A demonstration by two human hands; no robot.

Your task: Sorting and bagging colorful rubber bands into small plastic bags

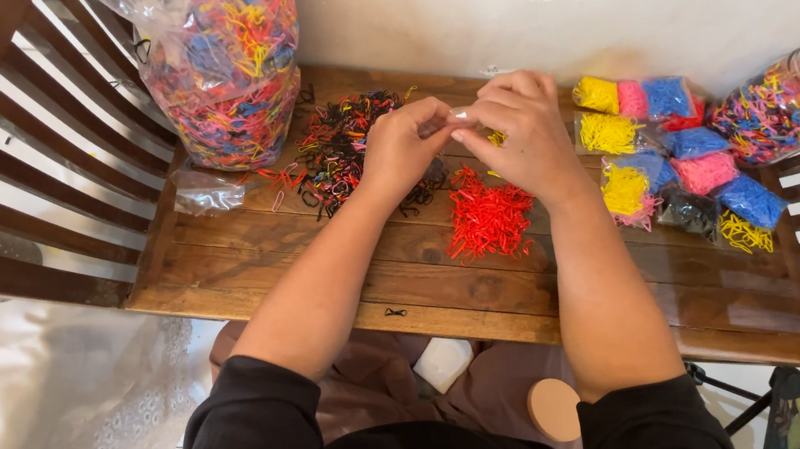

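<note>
Left hand and right hand fingertips pinched together on a small clear plastic bag, above red rubber-band heap, bare wooden bench planks toward near edge, filled packets crowding right

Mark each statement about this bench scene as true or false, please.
1. Both hands, left hand and right hand, meet above the bench. True.
2. The red pile lies beside the big bag. False: it lies below the hands, apart from the bag; the mixed pile is next to the bag.
3. Small packets of sorted bands lie on the right. True.
4. The jar stands upright. False: it lies on its side.
5. The big bag holds only yellow bands. False: mixed colours.
</note>
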